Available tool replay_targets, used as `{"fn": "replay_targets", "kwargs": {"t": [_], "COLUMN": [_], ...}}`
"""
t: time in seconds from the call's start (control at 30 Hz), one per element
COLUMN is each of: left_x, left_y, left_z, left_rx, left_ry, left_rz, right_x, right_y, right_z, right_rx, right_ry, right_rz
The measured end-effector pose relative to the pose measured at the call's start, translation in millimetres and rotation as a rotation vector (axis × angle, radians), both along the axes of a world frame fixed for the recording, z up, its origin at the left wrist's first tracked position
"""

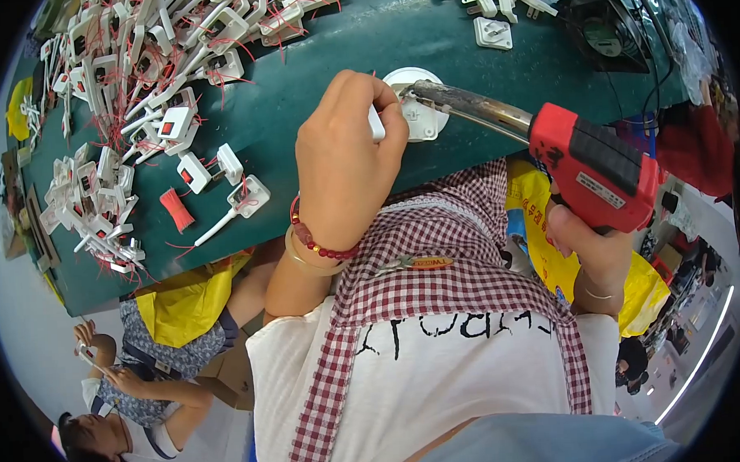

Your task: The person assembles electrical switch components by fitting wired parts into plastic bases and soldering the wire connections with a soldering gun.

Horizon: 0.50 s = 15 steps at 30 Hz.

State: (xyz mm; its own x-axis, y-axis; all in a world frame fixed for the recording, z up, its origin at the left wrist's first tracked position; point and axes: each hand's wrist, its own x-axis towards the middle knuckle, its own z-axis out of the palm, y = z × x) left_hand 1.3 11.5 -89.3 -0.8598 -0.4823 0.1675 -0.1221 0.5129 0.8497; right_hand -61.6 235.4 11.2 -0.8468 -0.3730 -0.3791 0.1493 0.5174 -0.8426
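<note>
My left hand (346, 149), wearing a red bead bracelet, is closed on a small white plastic part (376, 123), mostly hidden by the fingers. My right hand (594, 250) grips a red and black soldering gun (594, 167) by its handle. The gun's long metal tip reaches left to the fingers of my left hand, over a white round holder (430, 128) on the green table. Whether the tip touches the part is hidden. Left of my hand lie white plug pieces with red switches (192, 173) and a bundle of red wires (177, 210).
A large heap of white plug housings with red wires (156, 59) covers the table's left side. White plugs (493, 33) and a black fan (605, 35) sit at the back right. Another person (137, 390) sits at lower left, holding a small object.
</note>
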Motion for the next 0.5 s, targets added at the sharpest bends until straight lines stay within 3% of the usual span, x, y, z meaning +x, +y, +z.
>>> {"fn": "replay_targets", "kwargs": {"t": [0.5], "left_x": [-2.2], "left_y": [1.4], "left_z": [1.4], "left_rx": [-0.047], "left_ry": [-0.003], "left_rz": [0.003], "right_x": [2.2], "right_y": [0.1], "right_z": [2.7], "right_rx": [-0.013], "right_ry": [-0.031], "right_rz": [0.050]}}
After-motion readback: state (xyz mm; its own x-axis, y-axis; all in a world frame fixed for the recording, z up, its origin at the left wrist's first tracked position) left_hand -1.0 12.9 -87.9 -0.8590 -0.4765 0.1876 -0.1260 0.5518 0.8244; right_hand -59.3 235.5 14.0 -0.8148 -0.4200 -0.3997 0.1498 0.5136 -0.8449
